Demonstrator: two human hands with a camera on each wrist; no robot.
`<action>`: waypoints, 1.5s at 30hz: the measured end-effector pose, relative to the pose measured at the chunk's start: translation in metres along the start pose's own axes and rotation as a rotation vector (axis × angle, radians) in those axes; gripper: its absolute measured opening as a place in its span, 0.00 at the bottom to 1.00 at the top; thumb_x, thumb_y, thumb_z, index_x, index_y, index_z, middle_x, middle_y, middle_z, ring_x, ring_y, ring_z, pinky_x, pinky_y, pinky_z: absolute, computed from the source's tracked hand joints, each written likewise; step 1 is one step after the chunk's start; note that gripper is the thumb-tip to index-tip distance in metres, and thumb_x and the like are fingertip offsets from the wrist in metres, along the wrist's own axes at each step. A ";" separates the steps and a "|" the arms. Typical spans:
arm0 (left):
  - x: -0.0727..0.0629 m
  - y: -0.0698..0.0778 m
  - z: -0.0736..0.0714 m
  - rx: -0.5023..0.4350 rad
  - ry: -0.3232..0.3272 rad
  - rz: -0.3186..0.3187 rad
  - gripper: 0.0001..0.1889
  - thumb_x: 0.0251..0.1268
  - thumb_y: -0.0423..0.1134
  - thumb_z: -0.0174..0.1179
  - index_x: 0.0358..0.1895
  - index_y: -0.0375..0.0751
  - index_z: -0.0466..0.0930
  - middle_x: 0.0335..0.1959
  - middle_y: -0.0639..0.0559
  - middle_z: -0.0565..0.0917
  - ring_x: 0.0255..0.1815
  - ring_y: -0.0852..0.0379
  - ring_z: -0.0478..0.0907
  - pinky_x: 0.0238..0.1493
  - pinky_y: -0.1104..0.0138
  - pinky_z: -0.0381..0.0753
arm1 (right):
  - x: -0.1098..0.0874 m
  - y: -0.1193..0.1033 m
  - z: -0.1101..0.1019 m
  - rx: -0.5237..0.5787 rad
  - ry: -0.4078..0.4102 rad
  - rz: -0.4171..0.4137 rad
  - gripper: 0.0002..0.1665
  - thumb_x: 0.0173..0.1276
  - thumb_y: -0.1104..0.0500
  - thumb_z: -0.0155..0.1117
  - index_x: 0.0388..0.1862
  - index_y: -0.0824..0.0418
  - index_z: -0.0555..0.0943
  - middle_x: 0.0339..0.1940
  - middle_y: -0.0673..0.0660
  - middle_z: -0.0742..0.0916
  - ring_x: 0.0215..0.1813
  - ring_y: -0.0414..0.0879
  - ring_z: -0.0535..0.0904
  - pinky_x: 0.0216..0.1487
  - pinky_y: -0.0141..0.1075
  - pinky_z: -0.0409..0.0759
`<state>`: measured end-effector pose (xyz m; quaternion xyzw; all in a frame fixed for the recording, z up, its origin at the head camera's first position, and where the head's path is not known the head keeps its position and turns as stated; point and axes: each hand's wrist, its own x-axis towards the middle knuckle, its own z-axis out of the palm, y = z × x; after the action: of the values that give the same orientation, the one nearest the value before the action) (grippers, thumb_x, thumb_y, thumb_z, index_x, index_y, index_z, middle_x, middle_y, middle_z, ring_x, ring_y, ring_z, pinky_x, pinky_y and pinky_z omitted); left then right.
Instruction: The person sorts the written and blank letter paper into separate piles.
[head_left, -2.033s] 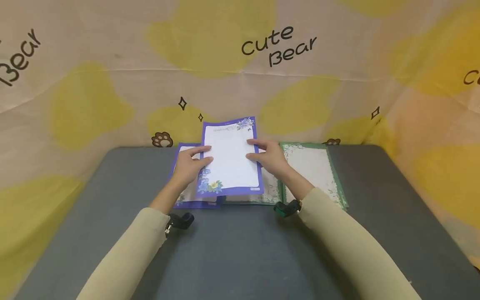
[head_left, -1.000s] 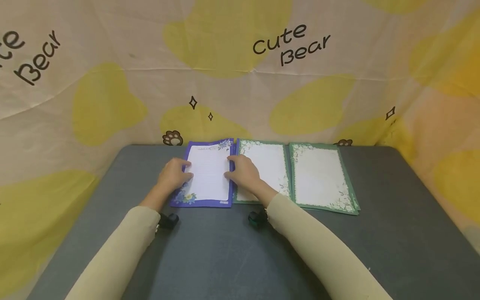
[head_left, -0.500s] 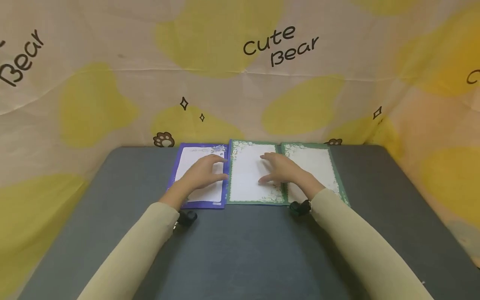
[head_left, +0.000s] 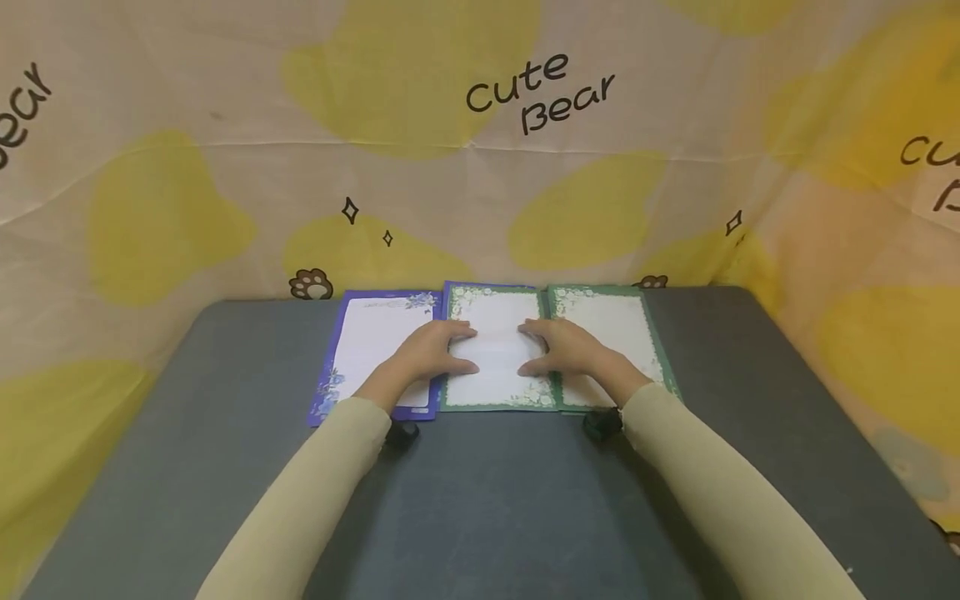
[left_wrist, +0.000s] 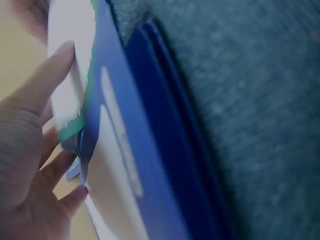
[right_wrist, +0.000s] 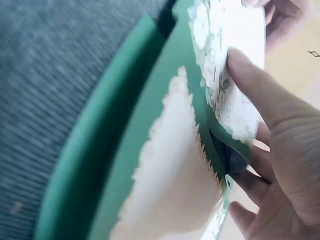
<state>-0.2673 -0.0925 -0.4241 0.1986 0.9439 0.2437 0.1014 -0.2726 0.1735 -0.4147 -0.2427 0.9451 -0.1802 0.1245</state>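
A green-bordered sheet of letter paper (head_left: 498, 387) lies in the middle of a row of three paper piles. My left hand (head_left: 422, 354) pinches its left edge, thumb on the white face and fingers tucked beneath, as the left wrist view shows. On the opposite edge my right hand (head_left: 572, 348) does the same; in the right wrist view the sheet's border curls up there. Purple paper (head_left: 491, 284) peeks out behind the top of this sheet. To the left is a purple-bordered pile (head_left: 371, 337), partly covered by my left hand. Another green-bordered pile (head_left: 607, 321) sits to the right.
The dark grey table (head_left: 480, 508) stretches out in front of the piles. A patterned cloth (head_left: 420, 108) with yellow patches and lettering hangs right behind its far edge.
A purple-bordered sheet held by both hands was laid on the left pile and let go. Both hands then moved right to the middle pile and took hold of the green-bordered sheet's sides.
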 end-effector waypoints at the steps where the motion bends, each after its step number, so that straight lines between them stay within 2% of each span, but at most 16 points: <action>1: 0.000 0.000 0.000 -0.003 0.025 -0.002 0.33 0.59 0.52 0.73 0.67 0.46 0.78 0.71 0.48 0.77 0.76 0.45 0.69 0.78 0.50 0.65 | -0.001 -0.001 0.000 -0.013 0.021 0.000 0.45 0.62 0.42 0.75 0.73 0.59 0.72 0.72 0.61 0.79 0.74 0.59 0.73 0.74 0.55 0.71; 6: -0.003 0.001 0.001 -0.024 0.123 -0.013 0.21 0.61 0.48 0.72 0.57 0.48 0.86 0.57 0.49 0.87 0.61 0.47 0.82 0.66 0.52 0.79 | -0.006 -0.007 0.002 -0.035 0.162 -0.017 0.34 0.63 0.46 0.75 0.65 0.60 0.81 0.59 0.60 0.88 0.59 0.57 0.83 0.61 0.52 0.81; 9: -0.006 0.002 0.001 -0.061 0.163 -0.024 0.19 0.63 0.46 0.71 0.57 0.48 0.87 0.57 0.48 0.88 0.60 0.47 0.83 0.63 0.52 0.80 | -0.009 -0.009 0.002 0.043 0.278 0.059 0.36 0.68 0.41 0.68 0.67 0.60 0.78 0.59 0.62 0.86 0.58 0.59 0.82 0.58 0.53 0.81; 14: -0.011 0.004 -0.001 -0.165 0.225 -0.033 0.21 0.62 0.45 0.71 0.59 0.48 0.85 0.59 0.46 0.86 0.61 0.47 0.82 0.62 0.52 0.80 | -0.016 -0.010 -0.004 0.411 0.321 0.206 0.39 0.77 0.35 0.51 0.76 0.56 0.69 0.66 0.65 0.80 0.60 0.60 0.80 0.57 0.54 0.81; 18: -0.013 0.008 -0.001 -0.196 0.237 -0.022 0.23 0.62 0.46 0.72 0.61 0.48 0.84 0.63 0.46 0.84 0.59 0.47 0.81 0.61 0.53 0.80 | -0.017 -0.009 -0.008 0.719 0.261 0.211 0.28 0.78 0.47 0.57 0.73 0.54 0.73 0.41 0.58 0.79 0.41 0.56 0.74 0.46 0.46 0.77; 23: -0.012 0.018 -0.001 -0.277 0.246 -0.067 0.33 0.67 0.53 0.66 0.73 0.48 0.71 0.75 0.43 0.72 0.76 0.42 0.68 0.75 0.48 0.70 | -0.022 -0.007 -0.015 0.873 0.318 0.196 0.23 0.77 0.57 0.60 0.69 0.52 0.78 0.55 0.54 0.80 0.59 0.50 0.73 0.57 0.40 0.77; 25: -0.012 0.021 -0.001 -0.379 0.269 -0.101 0.32 0.71 0.54 0.62 0.75 0.48 0.68 0.73 0.40 0.73 0.74 0.41 0.71 0.72 0.48 0.74 | -0.027 -0.004 -0.021 0.866 0.336 0.182 0.23 0.77 0.57 0.60 0.69 0.50 0.78 0.56 0.53 0.79 0.51 0.47 0.78 0.53 0.37 0.78; 26: -0.012 0.023 -0.001 -0.442 0.284 -0.107 0.30 0.73 0.52 0.60 0.74 0.48 0.69 0.70 0.40 0.77 0.70 0.41 0.76 0.68 0.49 0.78 | -0.029 -0.002 -0.023 0.859 0.341 0.180 0.23 0.77 0.57 0.60 0.69 0.50 0.77 0.43 0.51 0.79 0.38 0.45 0.75 0.44 0.35 0.76; 27: -0.012 0.024 -0.002 -0.502 0.299 -0.112 0.27 0.74 0.51 0.59 0.72 0.49 0.72 0.65 0.39 0.81 0.64 0.42 0.81 0.62 0.51 0.83 | -0.031 0.000 -0.026 0.851 0.343 0.181 0.23 0.77 0.56 0.60 0.70 0.49 0.77 0.32 0.50 0.75 0.29 0.45 0.69 0.36 0.33 0.71; 29: -0.013 0.032 -0.004 -0.630 0.320 -0.099 0.22 0.74 0.44 0.60 0.67 0.45 0.77 0.58 0.38 0.85 0.53 0.43 0.87 0.54 0.52 0.87 | -0.036 0.005 -0.031 0.818 0.342 0.181 0.24 0.77 0.56 0.60 0.70 0.48 0.77 0.31 0.50 0.75 0.20 0.45 0.51 0.27 0.34 0.61; 31: -0.008 0.039 -0.001 -0.711 0.326 -0.072 0.18 0.72 0.39 0.62 0.63 0.43 0.81 0.53 0.39 0.88 0.41 0.48 0.89 0.48 0.54 0.90 | -0.043 0.012 -0.035 0.779 0.345 0.189 0.24 0.77 0.56 0.60 0.71 0.50 0.77 0.51 0.53 0.85 0.20 0.42 0.61 0.28 0.32 0.65; 33: -0.001 0.048 0.003 -0.751 0.328 -0.058 0.16 0.70 0.36 0.64 0.59 0.42 0.84 0.54 0.40 0.87 0.34 0.55 0.87 0.45 0.56 0.90 | -0.053 0.020 -0.039 0.733 0.363 0.211 0.25 0.77 0.57 0.60 0.71 0.52 0.76 0.74 0.55 0.76 0.36 0.45 0.80 0.39 0.36 0.78; 34: 0.004 0.054 0.005 -0.757 0.324 -0.055 0.16 0.69 0.35 0.64 0.59 0.42 0.84 0.56 0.40 0.86 0.32 0.57 0.86 0.44 0.56 0.90 | -0.056 0.024 -0.039 0.707 0.382 0.222 0.25 0.76 0.57 0.61 0.70 0.54 0.77 0.81 0.56 0.68 0.46 0.50 0.83 0.45 0.39 0.80; 37: 0.017 0.064 0.015 -0.705 0.301 -0.063 0.18 0.67 0.37 0.66 0.59 0.45 0.84 0.62 0.44 0.84 0.26 0.63 0.81 0.36 0.62 0.88 | -0.067 0.033 -0.039 0.608 0.439 0.274 0.25 0.75 0.56 0.63 0.69 0.56 0.78 0.78 0.59 0.72 0.65 0.59 0.78 0.54 0.44 0.81; 40: 0.026 0.078 0.023 -0.625 0.260 -0.086 0.21 0.66 0.36 0.67 0.62 0.44 0.82 0.68 0.44 0.79 0.30 0.57 0.82 0.35 0.64 0.86 | -0.073 0.045 -0.036 0.524 0.473 0.321 0.26 0.73 0.55 0.65 0.68 0.56 0.78 0.75 0.61 0.75 0.40 0.52 0.82 0.38 0.37 0.78; 45: 0.048 0.100 0.047 -0.483 0.209 -0.055 0.25 0.64 0.32 0.66 0.65 0.37 0.78 0.72 0.39 0.73 0.54 0.45 0.82 0.59 0.57 0.84 | -0.085 0.069 -0.035 0.397 0.493 0.387 0.26 0.72 0.58 0.65 0.68 0.61 0.78 0.63 0.66 0.84 0.26 0.42 0.76 0.31 0.34 0.73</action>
<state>-0.2644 0.0277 -0.4187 0.1168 0.8687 0.4783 0.0542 -0.2408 0.2828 -0.3980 0.0202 0.9217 -0.3861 -0.0306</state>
